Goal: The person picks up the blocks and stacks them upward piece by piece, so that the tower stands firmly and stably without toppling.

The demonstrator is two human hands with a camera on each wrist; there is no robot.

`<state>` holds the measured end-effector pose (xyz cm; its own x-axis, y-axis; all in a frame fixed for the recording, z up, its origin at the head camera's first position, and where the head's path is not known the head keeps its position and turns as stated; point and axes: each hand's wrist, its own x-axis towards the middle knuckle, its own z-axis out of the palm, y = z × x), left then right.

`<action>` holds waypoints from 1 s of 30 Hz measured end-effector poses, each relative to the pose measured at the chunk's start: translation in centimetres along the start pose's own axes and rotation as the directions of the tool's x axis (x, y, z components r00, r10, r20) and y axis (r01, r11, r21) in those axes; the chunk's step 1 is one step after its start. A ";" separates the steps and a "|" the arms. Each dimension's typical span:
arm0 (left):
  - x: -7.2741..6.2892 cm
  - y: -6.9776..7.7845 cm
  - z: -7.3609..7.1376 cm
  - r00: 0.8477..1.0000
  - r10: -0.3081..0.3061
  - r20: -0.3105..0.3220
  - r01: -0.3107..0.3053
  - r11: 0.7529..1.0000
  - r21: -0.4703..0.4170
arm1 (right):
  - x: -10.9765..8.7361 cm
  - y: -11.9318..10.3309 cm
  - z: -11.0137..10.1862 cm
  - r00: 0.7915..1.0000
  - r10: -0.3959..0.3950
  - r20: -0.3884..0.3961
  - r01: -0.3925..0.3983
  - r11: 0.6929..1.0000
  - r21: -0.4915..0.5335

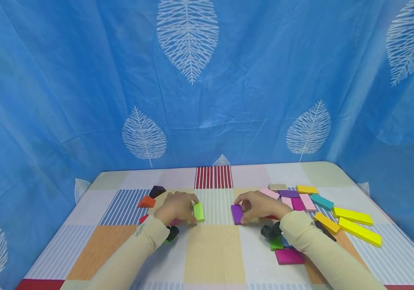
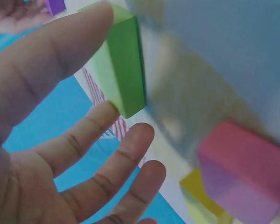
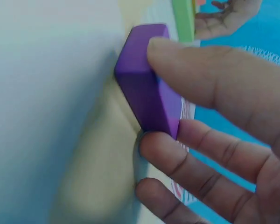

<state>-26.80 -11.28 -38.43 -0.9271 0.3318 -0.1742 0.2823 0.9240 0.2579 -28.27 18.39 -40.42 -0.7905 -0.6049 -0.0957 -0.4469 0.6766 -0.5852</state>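
In the head view my left hand (image 1: 179, 205) pinches a light green block (image 1: 199, 212) by its ends, between thumb and index finger. The left wrist view has the thumb on one end of this green block (image 2: 126, 65), the other fingers spread apart. Opposite, my right hand (image 1: 261, 206) grips a purple block (image 1: 236, 214) at its two ends. Close up in the right wrist view, the thumb presses one end of the purple block (image 3: 142, 79), with fingertips at the other. Both blocks are at the tablecloth's surface, a gap of striped cloth between them.
Black (image 1: 157, 191) and orange (image 1: 147, 201) blocks lie left of my left hand. Many coloured blocks, including a teal one (image 1: 322, 201) and long yellow ones (image 1: 359, 232), spread around my right forearm. A magenta block (image 1: 289, 256) sits nearer. Behind the table hangs a blue curtain (image 1: 250, 88).
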 end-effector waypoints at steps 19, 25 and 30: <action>-3.2 1.5 1.5 0.995 0.073 0.067 -0.070 0.996 -0.049 | 0.6 -2.8 4.2 0.999 0.034 0.021 -0.039 0.929 0.368; -3.8 1.3 1.7 0.995 0.089 0.048 -0.084 0.992 -0.093 | 0.3 -3.5 5.0 0.999 0.034 0.019 -0.039 0.913 0.405; -4.1 1.1 1.9 0.997 0.075 0.023 -0.072 0.990 -0.117 | 0.3 -4.0 5.5 1.000 0.019 0.019 -0.025 0.914 0.405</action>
<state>-22.23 -11.21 -39.28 -0.8974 0.4046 -0.1760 0.3175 0.8691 0.3794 -24.40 13.21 -42.51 -0.7907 -0.5999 -0.1217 -0.2196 0.4636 -0.8584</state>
